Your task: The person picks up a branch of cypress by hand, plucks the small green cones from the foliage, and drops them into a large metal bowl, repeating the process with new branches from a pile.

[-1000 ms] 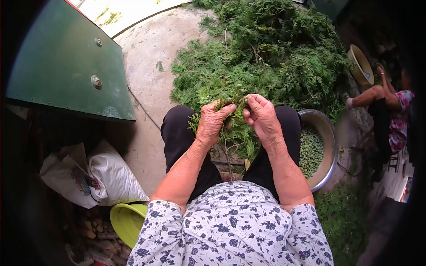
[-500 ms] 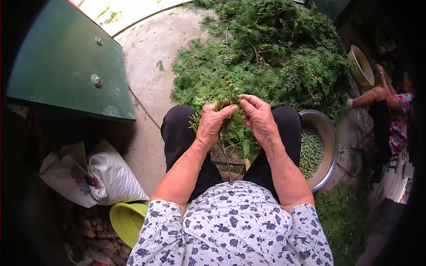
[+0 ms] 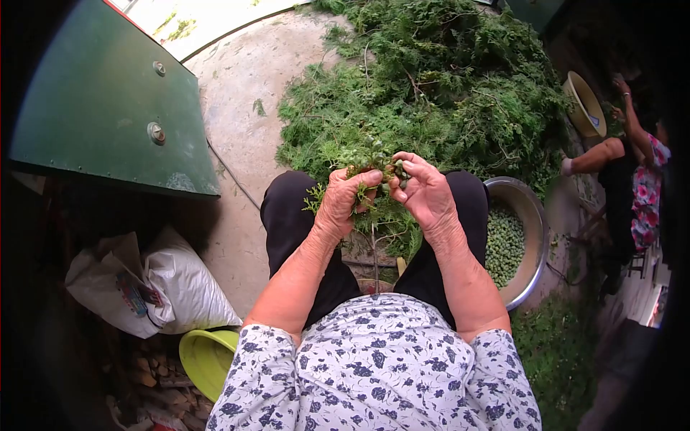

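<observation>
My left hand [image 3: 341,204] is closed around a leafy evergreen branch [image 3: 374,251], its thumb lying across the twigs. The stem runs down between my knees, and small green cones show near the top. Close beside it, my right hand [image 3: 431,197] has curled fingers around several green cones [image 3: 401,171]. A metal basin [image 3: 532,251] stands by my right knee, holding a heap of picked green cones [image 3: 504,246].
A big pile of cut evergreen branches [image 3: 438,93] lies ahead. A green metal panel [image 3: 108,108], a white sack [image 3: 187,280] and a lime-green basin [image 3: 198,359] are on the left. At right, another person [image 3: 640,172] sits near a yellowish basin [image 3: 583,104].
My right hand has turned more palm-up and moved slightly right from the branch, and cones now show in its fingers. The other person's arm has lifted.
</observation>
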Demonstrator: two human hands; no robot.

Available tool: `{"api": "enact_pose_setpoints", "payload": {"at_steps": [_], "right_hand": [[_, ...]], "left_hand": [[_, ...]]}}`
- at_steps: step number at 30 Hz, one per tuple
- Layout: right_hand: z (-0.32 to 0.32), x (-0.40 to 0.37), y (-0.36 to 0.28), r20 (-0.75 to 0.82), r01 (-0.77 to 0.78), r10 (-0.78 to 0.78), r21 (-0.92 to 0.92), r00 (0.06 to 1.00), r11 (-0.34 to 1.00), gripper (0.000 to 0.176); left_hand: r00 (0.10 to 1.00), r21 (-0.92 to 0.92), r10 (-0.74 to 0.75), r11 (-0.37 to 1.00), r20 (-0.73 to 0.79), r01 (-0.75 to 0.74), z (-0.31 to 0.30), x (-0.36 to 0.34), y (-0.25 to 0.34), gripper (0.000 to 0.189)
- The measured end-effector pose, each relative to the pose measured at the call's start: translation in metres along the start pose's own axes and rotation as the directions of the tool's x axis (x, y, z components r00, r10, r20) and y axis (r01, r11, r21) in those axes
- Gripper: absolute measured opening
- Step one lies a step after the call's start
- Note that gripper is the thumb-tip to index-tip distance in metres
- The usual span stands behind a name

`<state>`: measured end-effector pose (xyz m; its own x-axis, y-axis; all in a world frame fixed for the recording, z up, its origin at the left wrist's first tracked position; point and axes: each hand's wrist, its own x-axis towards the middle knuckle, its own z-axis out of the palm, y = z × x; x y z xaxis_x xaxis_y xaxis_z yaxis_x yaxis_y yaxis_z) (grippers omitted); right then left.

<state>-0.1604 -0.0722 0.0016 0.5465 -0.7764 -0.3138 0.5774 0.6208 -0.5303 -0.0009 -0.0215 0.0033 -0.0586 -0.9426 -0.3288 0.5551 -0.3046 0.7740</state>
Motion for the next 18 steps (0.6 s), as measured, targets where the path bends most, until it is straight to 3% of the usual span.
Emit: {"api": "enact_pose_setpoints", "payload": {"at_steps": [9,15,18], "right_hand": [[-0.005,0.002,0.005,0.033,-0.018,0.033,-0.384,0.999,0.923,0.018],[0.007,-0.005,0.002,0.032,-0.108,0.117,-0.216,0.993,0.970,0.018],[0.002,-0.001,0.004,0.040,-0.038,0.051,-0.285,0.998,0.958,0.015]], "left_hand": [[0.999,0.116,-0.053,0.992,0.000,0.052,-0.004,0.004,-0.006,0.014],[0.994,0.110,-0.098,0.990,0.047,0.092,-0.003,-0.002,0.004,0.013],[0.995,0.111,-0.088,0.990,0.051,0.082,-0.005,-0.002,0.003,0.013]]}}
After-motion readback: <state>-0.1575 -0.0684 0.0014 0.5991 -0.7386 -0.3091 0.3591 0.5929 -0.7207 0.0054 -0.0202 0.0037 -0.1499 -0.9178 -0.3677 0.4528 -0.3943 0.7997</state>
